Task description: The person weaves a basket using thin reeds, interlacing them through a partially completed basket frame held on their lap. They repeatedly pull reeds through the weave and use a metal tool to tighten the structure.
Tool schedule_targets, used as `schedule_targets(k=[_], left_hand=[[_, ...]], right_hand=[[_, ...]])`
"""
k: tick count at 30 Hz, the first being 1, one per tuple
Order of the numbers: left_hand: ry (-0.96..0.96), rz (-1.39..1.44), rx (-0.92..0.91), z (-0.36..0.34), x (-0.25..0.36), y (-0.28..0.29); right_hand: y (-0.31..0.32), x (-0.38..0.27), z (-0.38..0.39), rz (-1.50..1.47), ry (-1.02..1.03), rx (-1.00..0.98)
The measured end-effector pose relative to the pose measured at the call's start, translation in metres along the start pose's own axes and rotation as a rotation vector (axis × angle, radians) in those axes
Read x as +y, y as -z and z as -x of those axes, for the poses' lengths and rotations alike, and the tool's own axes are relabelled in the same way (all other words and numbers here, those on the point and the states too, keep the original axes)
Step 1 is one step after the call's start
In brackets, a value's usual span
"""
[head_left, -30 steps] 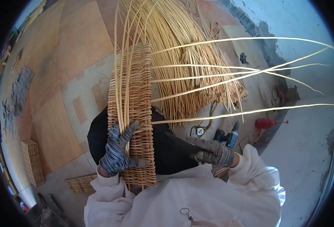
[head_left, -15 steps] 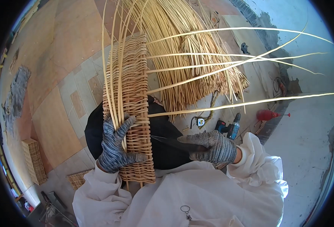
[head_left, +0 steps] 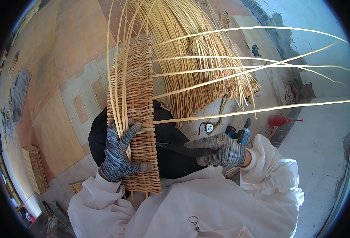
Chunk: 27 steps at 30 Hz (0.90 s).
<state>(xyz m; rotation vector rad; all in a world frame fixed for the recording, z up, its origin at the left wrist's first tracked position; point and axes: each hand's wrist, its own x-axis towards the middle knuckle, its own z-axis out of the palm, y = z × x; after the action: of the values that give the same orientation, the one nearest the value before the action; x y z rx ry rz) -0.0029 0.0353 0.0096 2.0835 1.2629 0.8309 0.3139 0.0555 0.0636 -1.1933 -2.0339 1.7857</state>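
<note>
Upright over my lap stands a woven wicker piece (head_left: 141, 91). My left hand (head_left: 121, 156), in a grey knitted glove, grips its lower part, thumb across the weave, fingers closed around several pale rods (head_left: 124, 95) running up its face. Other long rods (head_left: 238, 114) stick out to the right from its right edge. My right hand (head_left: 224, 151), gloved alike, is closed around a knife; its handle is hidden in the palm. The dark knife blade (head_left: 179, 148) points left, its tip at the wicker's right edge; whether it touches I cannot tell.
A large bundle of rods (head_left: 206, 75) lies on the floor ahead. Nearer are a tape measure (head_left: 210, 128), a cordless drill (head_left: 244, 133) and a red bottle (head_left: 278, 120) with a thin nozzle. Another wicker piece (head_left: 35, 168) stands at the left.
The wicker piece and both hands have shifted very slightly left. The free ends of the rods at the right have swayed, one crossing rod now reaching farther right. Both grips look the same.
</note>
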Motion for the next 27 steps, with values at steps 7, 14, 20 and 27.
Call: schedule_targets(k=[7,14,20,27], left_hand=[[-0.046,-0.042,-0.025,0.0,-0.003,0.003],[-0.044,-0.07,-0.084,-0.005,-0.001,0.01],[-0.027,-0.046,-0.045,-0.006,-0.006,0.001],[-0.001,-0.073,-0.058,-0.008,-0.005,0.003]], right_hand=[[0.028,-0.021,-0.021,0.042,-0.135,-0.196],[0.042,-0.007,-0.041,0.133,0.044,-0.282],[0.037,-0.005,-0.043,0.059,0.209,-0.232],[0.04,-0.015,-0.049,0.394,0.423,-0.206]])
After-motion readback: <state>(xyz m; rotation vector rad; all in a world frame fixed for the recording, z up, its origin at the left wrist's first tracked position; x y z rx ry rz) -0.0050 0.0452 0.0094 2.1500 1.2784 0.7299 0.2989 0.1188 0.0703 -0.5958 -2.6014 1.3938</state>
